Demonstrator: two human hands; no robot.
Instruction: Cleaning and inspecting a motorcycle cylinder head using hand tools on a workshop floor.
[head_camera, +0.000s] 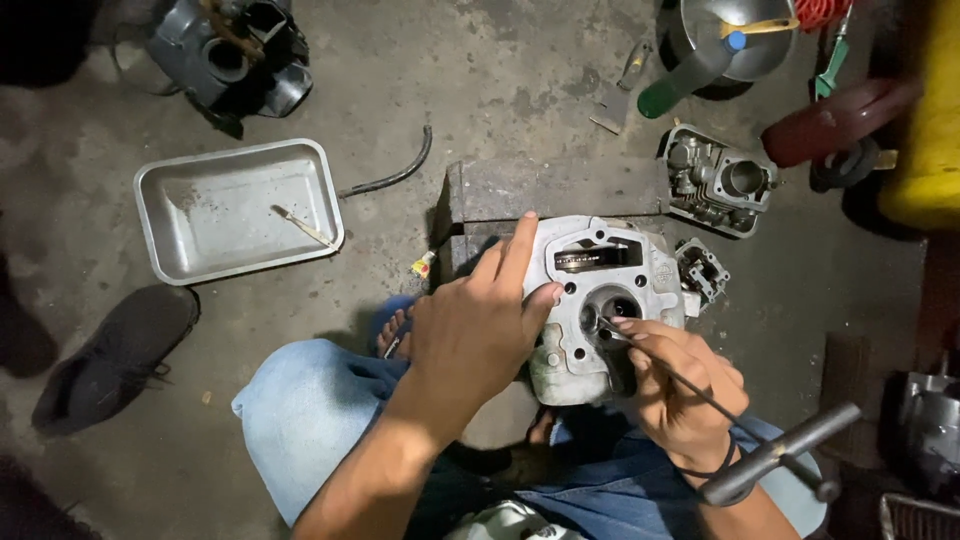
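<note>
A grey metal cylinder head (600, 300) rests on a dark block (550, 190) in front of my knees. My left hand (480, 325) presses on its left side, fingers spread over the casting, thumb near the round bore. My right hand (680, 385) grips a thin T-handled tool (775, 455) like a pen, and the tool's tip sits at the edge of the bore. The T-handle sticks out past my wrist to the lower right.
A shallow metal tray (180, 240) with a small stick lies on the concrete floor at left, a dark shoe (115, 355) below it. Engine parts (720, 180) sit at upper right, a bent hose (395, 175), a scraper (620, 95), a metal bowl (740, 35) and a yellow container (925, 130) beyond.
</note>
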